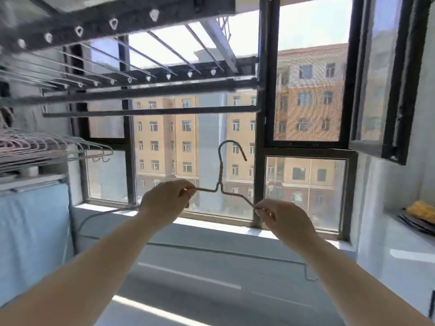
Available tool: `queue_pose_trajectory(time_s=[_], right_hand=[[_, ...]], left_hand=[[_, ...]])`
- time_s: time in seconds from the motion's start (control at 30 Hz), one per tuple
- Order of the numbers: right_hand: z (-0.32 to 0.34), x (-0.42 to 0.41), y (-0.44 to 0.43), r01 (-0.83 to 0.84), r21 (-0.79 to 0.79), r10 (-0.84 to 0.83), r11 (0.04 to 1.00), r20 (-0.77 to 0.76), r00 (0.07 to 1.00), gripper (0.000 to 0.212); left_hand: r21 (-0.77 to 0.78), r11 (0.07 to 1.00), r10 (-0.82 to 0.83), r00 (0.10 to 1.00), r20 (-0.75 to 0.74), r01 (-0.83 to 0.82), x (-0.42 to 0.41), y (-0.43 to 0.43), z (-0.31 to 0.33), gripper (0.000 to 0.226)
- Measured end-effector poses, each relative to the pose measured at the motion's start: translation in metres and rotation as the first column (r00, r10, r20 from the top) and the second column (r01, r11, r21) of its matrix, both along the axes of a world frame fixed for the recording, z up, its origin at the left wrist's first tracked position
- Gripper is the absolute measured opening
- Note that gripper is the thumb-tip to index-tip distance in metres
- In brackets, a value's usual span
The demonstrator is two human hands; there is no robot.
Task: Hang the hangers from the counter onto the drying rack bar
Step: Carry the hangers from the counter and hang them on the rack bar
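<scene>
I hold a thin wire hanger [220, 175] upright in front of the window, its hook pointing up and curving right. My left hand [164, 201] pinches its left shoulder and my right hand [282, 216] pinches its right shoulder. The hanger's bottom wire is hidden behind my hands. The dark drying rack bar [150, 111] runs across above the hook, with a gap between them. A thicker rack bar [141, 92] lies above that one. Several hangers [77, 147] hang in a row at the left, their hooks out of sight.
The overhead rack frame [98, 27] with thin rods fills the upper left. A black-framed window [261, 128] stands ahead, with an open sash [386, 90] swung inward at the right. A grey counter [200, 267] lies below. Dark plates with a yellow item [421, 215] sit at the right edge.
</scene>
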State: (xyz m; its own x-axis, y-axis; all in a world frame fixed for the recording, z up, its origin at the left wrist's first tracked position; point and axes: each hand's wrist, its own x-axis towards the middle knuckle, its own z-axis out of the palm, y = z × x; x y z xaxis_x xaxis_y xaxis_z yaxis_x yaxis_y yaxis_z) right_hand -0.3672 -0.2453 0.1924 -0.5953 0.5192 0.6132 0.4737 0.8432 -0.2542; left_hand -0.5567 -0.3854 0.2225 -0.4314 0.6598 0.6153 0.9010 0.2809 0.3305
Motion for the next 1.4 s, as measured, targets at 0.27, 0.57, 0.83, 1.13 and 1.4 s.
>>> queue_pose_trajectory(time_s=[0.27,0.57,0.83,1.13,1.4], right_hand=[[0.023,-0.159,-0.074,-0.134,0.061,0.128,0.989,0.091,0.988,0.027],[0.077,-0.277,-0.124,-0.264,0.313,0.24,0.912,0.116,0.964,0.032],[0.165,-0.356,-0.133,-0.079,0.778,0.093,0.623,0.027,0.995,0.033],[0.217,-0.41,-0.12,0.118,0.692,-0.081,0.712,-0.086,0.993,0.023],[0.216,-0.433,-0.102,0.12,0.719,-0.1,0.685,-0.07,0.993,0.014]], left_hand=[[0.116,0.961,0.253,0.967,0.008,-0.252,-0.133,-0.13,0.012,0.02],[0.148,0.891,0.415,0.902,0.116,-0.429,-0.231,-0.214,0.014,0.013],[0.237,0.814,0.51,0.847,0.149,-0.531,-0.289,-0.217,0.048,0.017],[0.285,0.712,0.66,0.75,0.038,-0.642,-0.339,-0.174,0.087,0.027],[0.308,0.721,0.626,0.774,0.094,-0.62,-0.382,-0.148,0.095,0.028]])
